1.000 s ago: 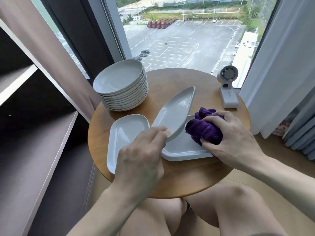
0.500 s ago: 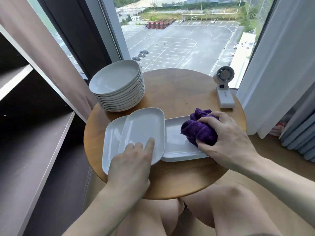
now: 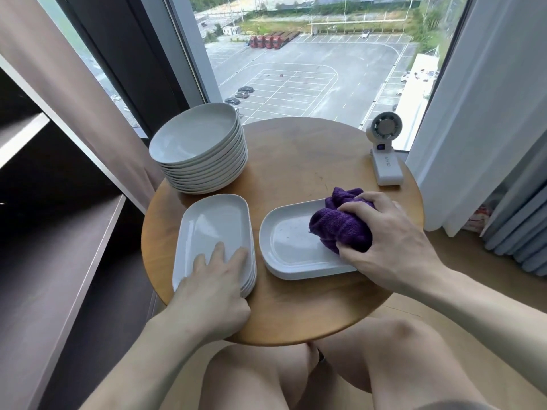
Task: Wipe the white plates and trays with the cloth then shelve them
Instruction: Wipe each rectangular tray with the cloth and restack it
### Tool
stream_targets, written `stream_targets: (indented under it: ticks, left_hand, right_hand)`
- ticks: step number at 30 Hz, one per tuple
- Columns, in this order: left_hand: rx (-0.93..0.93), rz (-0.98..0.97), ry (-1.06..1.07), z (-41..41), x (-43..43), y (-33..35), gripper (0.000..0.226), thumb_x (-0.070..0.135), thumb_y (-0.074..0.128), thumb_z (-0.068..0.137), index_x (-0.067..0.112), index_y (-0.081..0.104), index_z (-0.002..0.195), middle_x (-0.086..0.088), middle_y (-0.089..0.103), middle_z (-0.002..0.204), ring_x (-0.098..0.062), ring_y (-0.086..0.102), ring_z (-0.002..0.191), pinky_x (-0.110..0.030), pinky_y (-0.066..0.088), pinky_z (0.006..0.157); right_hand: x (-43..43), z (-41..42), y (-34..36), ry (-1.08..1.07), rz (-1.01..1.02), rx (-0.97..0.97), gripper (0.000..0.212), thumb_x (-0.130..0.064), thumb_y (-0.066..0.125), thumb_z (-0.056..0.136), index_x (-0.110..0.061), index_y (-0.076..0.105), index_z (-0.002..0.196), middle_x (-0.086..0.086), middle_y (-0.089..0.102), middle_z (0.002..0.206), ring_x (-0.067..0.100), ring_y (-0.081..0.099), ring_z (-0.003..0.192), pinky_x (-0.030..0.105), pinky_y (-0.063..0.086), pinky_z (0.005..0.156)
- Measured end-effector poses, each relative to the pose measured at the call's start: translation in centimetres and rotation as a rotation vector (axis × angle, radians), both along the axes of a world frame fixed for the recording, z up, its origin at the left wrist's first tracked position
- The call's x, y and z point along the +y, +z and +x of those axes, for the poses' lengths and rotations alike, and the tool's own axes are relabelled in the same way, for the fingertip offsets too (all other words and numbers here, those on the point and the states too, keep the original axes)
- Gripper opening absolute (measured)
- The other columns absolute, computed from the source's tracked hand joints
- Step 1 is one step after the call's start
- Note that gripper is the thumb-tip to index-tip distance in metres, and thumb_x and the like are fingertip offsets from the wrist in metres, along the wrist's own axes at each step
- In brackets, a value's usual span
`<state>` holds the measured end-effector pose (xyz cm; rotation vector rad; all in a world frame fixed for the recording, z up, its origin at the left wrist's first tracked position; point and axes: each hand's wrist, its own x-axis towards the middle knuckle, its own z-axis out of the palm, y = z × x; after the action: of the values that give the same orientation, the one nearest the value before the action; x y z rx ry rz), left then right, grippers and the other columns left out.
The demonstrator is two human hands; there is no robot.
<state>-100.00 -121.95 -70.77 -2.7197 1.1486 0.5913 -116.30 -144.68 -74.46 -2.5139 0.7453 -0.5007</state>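
Head view: person seated at a round wooden table [image 3: 296, 167], window behind it.
Shelf [image 3: 59, 276]: dark, open, off the table's 9 o'clock.
Plates [image 3: 201, 146]: white round stack, table's 11 o'clock.
Tray stack [image 3: 213, 223]: white oblong trays, table's 8 o'clock, just beside the plates.
Right tray [image 3: 290, 247]: white, table's 4 o'clock, narrow gap from the stack.
Right hand [image 3: 384, 235]: fingers curled round the purple cloth [image 3: 340, 226], holding it down on the right tray's 3 o'clock half.
Left hand [image 3: 213, 288]: flat, fingers straight, resting on the stack's top tray at its 6 o'clock end.
Cloth: bunched, touching the tray.
Fan [image 3: 384, 149]: small, white, upright, table's 2 o'clock.
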Motion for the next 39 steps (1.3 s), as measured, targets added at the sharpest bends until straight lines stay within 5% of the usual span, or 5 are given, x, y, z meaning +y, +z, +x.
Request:
stream_targets:
  ticks: [7, 13, 22, 32, 39]
  left_hand:
    - [-0.128, -0.112, -0.011, -0.3, -0.5, -2.4, 0.089, 0.070, 0.047, 0.087, 0.029, 0.004, 0.154, -0.005, -0.004, 0.169, -0.032, -0.008, 0.155, -0.056, 0.014, 0.124]
    - [-0.150, -0.352, -0.239, -1.5, -2.4, -4.2, 0.077, 0.070, 0.036, 0.093, 0.035, 0.015, 0.159, -0.005, -0.006, 0.171, -0.018, -0.015, 0.156, -0.041, -0.005, 0.127]
    - [-0.083, -0.444, -0.234, -1.6, -2.5, -4.0, 0.052, 0.052, 0.049, 0.101, 0.033, 0.046, 0.150, 0.001, 0.023, 0.168, -0.016, 0.015, 0.156, -0.022, 0.009, 0.121]
    - [-0.037, -0.534, -0.220, -0.8, -2.3, -3.6, 0.045, 0.064, 0.050, 0.094, 0.033, 0.069, 0.120, 0.007, 0.049, 0.154, -0.016, 0.044, 0.141, -0.032, 0.037, 0.111]
    - [0.131, -0.550, -0.139, 1.9, -1.4, -3.8, 0.088, 0.061, 0.064, 0.089, 0.037, 0.018, 0.160, 0.009, 0.008, 0.171, -0.011, 0.009, 0.156, -0.030, 0.014, 0.124]
  right_hand:
    - [0.2, 0.0, 0.3, 0.011, -0.007, 0.037, 0.058, -0.046, 0.076, 0.079, -0.036, 0.059, 0.134, -0.004, 0.047, 0.143, 0.022, 0.045, 0.128, 0.033, 0.038, 0.097]
    - [0.4, 0.1, 0.6, 0.007, -0.026, 0.082, 0.059, -0.048, 0.073, 0.079, -0.036, 0.058, 0.135, -0.004, 0.046, 0.144, 0.023, 0.045, 0.125, 0.035, 0.038, 0.099]
    - [0.6, 0.1, 1.1, 0.024, -0.075, 0.211, 0.057, -0.056, 0.067, 0.075, -0.038, 0.056, 0.128, -0.004, 0.049, 0.130, 0.022, 0.047, 0.112, 0.035, 0.041, 0.091]
    - [1.0, 0.1, 2.1, 0.181, -0.098, 0.274, 0.057, -0.052, 0.067, 0.078, -0.041, 0.056, 0.134, -0.008, 0.044, 0.143, 0.019, 0.040, 0.130, 0.038, 0.037, 0.108]
    - [1.1, 0.2, 2.5, 0.251, -0.099, 0.291, 0.056, -0.042, 0.068, 0.082, -0.041, 0.054, 0.136, -0.011, 0.040, 0.149, 0.018, 0.035, 0.137, 0.039, 0.034, 0.112]
